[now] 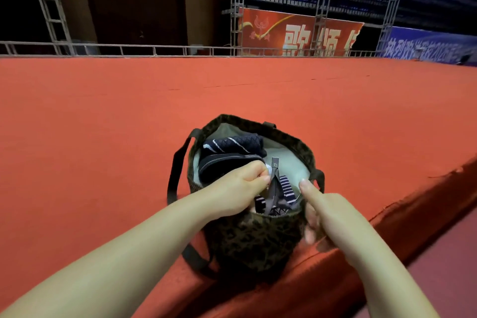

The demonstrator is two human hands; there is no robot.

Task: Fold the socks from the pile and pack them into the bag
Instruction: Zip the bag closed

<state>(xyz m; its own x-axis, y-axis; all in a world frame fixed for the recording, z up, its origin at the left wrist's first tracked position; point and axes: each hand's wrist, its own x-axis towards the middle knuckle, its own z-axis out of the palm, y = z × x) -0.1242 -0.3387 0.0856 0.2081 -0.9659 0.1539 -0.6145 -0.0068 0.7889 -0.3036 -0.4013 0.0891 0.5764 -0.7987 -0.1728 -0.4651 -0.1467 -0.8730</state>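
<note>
A dark leopard-print bag stands open on the red carpeted platform near its front edge. Inside lie folded dark navy socks with white stripes at the back, and a navy-and-white striped sock at the front. My left hand reaches into the bag's mouth and pinches a grey zipper strap by the inner pocket. My right hand grips the bag's right rim, thumb over the top and fingers curled on the outside.
The red carpet stretches far to the left and back. The platform's front edge runs diagonally at the right, dropping to a lower floor. Metal railing, scaffolding and banners stand beyond the far edge. The bag's black handles hang at its left.
</note>
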